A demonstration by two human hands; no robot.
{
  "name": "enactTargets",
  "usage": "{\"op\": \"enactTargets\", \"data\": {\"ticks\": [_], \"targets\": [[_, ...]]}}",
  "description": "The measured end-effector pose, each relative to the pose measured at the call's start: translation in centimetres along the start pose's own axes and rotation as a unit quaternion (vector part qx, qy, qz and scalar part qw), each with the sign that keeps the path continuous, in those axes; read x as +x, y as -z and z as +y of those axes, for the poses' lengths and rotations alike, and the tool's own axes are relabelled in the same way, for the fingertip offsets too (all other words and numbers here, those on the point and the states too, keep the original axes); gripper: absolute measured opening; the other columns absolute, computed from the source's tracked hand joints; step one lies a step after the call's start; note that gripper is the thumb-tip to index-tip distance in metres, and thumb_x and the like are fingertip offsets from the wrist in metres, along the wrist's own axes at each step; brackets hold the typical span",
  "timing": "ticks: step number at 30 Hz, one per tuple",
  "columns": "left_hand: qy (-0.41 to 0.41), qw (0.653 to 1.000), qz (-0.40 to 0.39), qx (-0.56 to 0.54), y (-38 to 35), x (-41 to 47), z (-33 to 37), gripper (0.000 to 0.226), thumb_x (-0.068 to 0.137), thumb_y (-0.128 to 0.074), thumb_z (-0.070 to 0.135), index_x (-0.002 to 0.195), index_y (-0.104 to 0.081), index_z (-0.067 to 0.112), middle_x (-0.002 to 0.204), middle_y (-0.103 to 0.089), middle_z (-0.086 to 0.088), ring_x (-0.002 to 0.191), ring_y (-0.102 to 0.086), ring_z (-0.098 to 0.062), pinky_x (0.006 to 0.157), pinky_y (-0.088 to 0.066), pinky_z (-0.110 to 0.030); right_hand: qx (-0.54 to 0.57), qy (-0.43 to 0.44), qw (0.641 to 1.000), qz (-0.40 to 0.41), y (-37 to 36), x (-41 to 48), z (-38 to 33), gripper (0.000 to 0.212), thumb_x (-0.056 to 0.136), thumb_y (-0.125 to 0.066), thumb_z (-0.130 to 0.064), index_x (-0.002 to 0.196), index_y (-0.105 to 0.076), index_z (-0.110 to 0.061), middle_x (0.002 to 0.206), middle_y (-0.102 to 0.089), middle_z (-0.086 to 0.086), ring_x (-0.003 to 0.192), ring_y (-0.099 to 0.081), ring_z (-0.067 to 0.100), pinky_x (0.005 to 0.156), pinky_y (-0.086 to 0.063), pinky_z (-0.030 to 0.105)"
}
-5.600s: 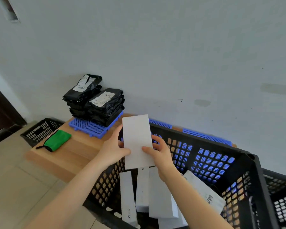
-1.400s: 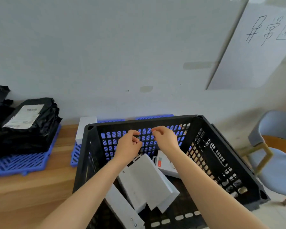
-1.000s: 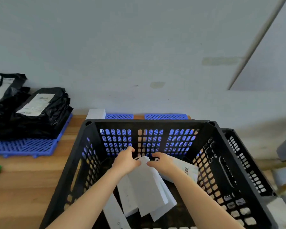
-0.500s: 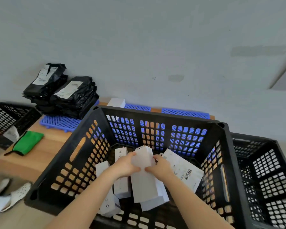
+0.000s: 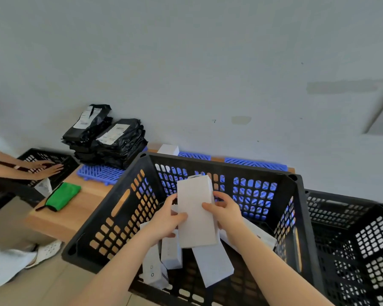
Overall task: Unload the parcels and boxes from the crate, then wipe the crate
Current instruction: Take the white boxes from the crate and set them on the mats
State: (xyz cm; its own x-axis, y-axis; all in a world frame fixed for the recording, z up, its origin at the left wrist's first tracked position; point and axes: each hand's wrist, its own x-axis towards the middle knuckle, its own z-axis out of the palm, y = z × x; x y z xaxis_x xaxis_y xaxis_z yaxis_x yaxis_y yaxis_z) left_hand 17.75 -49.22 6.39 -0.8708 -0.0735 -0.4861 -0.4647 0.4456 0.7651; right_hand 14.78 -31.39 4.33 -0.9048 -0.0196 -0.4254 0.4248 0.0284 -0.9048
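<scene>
Holding a white box (image 5: 196,213) in both hands, you have it above the inside of the black crate (image 5: 219,166), its long side pointing away from you and its far end up near the far rim. Your left hand (image 5: 168,219) grips the left edge, thumb on the top face and fingers curled underneath. Your right hand (image 5: 226,212) clamps the right edge the same way.

Below it, more white boxes lie loose on the crate floor: a long box (image 5: 212,266) just under the held one, two narrow boxes (image 5: 170,253) by your left wrist, and a flat box (image 5: 261,237) under your right forearm.

Past the crate's far rim, a small white box (image 5: 168,149) sits on a blue mat (image 5: 195,155). Farther left on the wooden table (image 5: 80,208), two stacks of black parcels (image 5: 111,140) rest on another blue mat (image 5: 100,173), and a green cloth (image 5: 62,196) lies near the table's left edge.

A second black crate (image 5: 352,239) stands just beside yours on the right. At the far left, another person's hands (image 5: 47,170) rest on a third crate (image 5: 60,159).
</scene>
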Motion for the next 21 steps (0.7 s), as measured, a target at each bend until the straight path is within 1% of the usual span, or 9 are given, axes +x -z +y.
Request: {"op": "enactTargets", "data": {"ticks": [2,4,6,8,13,15,17,19,21], "targets": [[-0.023,0.999,0.022,-0.021,0.9,-0.6,0.3,0.061,0.095,-0.058,0.028,0.144,-0.023,0.04,0.112,-0.063,0.001,0.102,-0.063,-0.018,0.078,-0.057,-0.039,0.025,0.017,0.999,0.016,-0.8,-0.5,-0.9,0.044,0.075,-0.079,-0.024,0.111,-0.053,-0.029,0.104,-0.061,-0.001,0.096,-0.061,0.02,0.089,-0.053,0.046],[-0.05,0.997,0.052,-0.032,2.1,-1.1,0.6,0.052,0.095,-0.058,0.031,0.14,-0.031,0.037,0.108,-0.065,0.002,0.099,-0.065,-0.015,0.079,-0.059,-0.039,0.049,0.033,0.998,0.034,-1.9,-1.0,-1.9,0.038,0.074,-0.08,-0.028,0.101,-0.053,-0.028,0.103,-0.062,-0.001,0.094,-0.062,0.02,0.089,-0.052,0.048],[-0.075,0.993,0.072,-0.058,3.6,-1.5,0.9,0.049,0.095,-0.059,0.033,0.138,-0.036,0.037,0.107,-0.065,0.001,0.099,-0.065,-0.014,0.08,-0.06,-0.04,0.064,0.05,0.996,0.049,-3.4,-1.4,-2.9,0.035,0.073,-0.08,-0.032,0.097,-0.055,-0.026,0.1,-0.064,0.0,0.094,-0.063,0.021,0.088,-0.053,0.05],[-0.102,0.989,0.077,-0.079,5.4,-1.8,1.1,0.05,0.093,-0.061,0.034,0.137,-0.039,0.039,0.109,-0.065,0.0,0.101,-0.065,-0.015,0.085,-0.058,-0.043,0.068,0.071,0.993,0.063,-5.1,-1.9,-4.2,0.032,0.075,-0.078,-0.034,0.096,-0.056,-0.026,0.099,-0.065,-0.002,0.093,-0.063,0.02,0.087,-0.053,0.049],[-0.166,0.976,0.086,-0.11,11.0,-1.6,1.4,0.051,0.087,-0.068,0.03,0.13,-0.045,0.044,0.109,-0.065,0.0,0.101,-0.064,-0.016,0.086,-0.058,-0.045,0.049,0.135,0.987,0.077,-10.2,-3.2,-7.9,0.033,0.083,-0.07,-0.033,0.11,-0.054,-0.023,0.106,-0.064,-0.002,0.095,-0.061,0.017,0.089,-0.052,0.045],[-0.19,0.97,0.094,-0.121,13.5,-1.1,1.1,0.051,0.086,-0.07,0.031,0.13,-0.046,0.042,0.108,-0.065,0.001,0.1,-0.065,-0.014,0.085,-0.058,-0.039,0.052,0.154,0.984,0.072,-12.6,-3.5,-9.0,0.035,0.085,-0.067,-0.028,0.116,-0.053,-0.021,0.112,-0.063,0.0,0.097,-0.061,0.018,0.089,-0.052,0.045],[-0.209,0.965,0.105,-0.116,16.1,-0.7,0.8,0.049,0.088,-0.069,0.031,0.131,-0.046,0.037,0.109,-0.063,0.004,0.098,-0.063,-0.009,0.076,-0.056,-0.027,0.045,0.17,0.982,0.066,-15.2,-3.8,-10.0,0.038,0.086,-0.064,-0.023,0.122,-0.052,-0.023,0.114,-0.062,0.002,0.097,-0.059,0.018,0.083,-0.051,0.039],[-0.231,0.958,0.126,-0.113,18.6,-0.1,0.6,0.049,0.089,-0.068,0.032,0.133,-0.046,0.034,0.11,-0.061,0.008,0.1,-0.061,-0.007,0.076,-0.054,-0.026,0.031,0.189,0.98,0.054,-17.8,-3.9,-10.8,0.04,0.088,-0.061,-0.02,0.126,-0.049,-0.027,0.113,-0.061,0.001,0.094,-0.056,0.015,0.072,-0.046,0.03],[-0.25,0.951,0.149,-0.104,20.9,0.4,0.3,0.047,0.09,-0.066,0.034,0.133,-0.046,0.033,0.11,-0.061,0.01,0.101,-0.06,-0.007,0.08,-0.053,-0.028,0.027,0.203,0.978,0.043,-20.4,-4.0,-11.6,0.039,0.09,-0.059,-0.017,0.124,-0.047,-0.033,0.107,-0.059,0.0,0.09,-0.054,0.011,0.066,-0.042,0.026]]}}
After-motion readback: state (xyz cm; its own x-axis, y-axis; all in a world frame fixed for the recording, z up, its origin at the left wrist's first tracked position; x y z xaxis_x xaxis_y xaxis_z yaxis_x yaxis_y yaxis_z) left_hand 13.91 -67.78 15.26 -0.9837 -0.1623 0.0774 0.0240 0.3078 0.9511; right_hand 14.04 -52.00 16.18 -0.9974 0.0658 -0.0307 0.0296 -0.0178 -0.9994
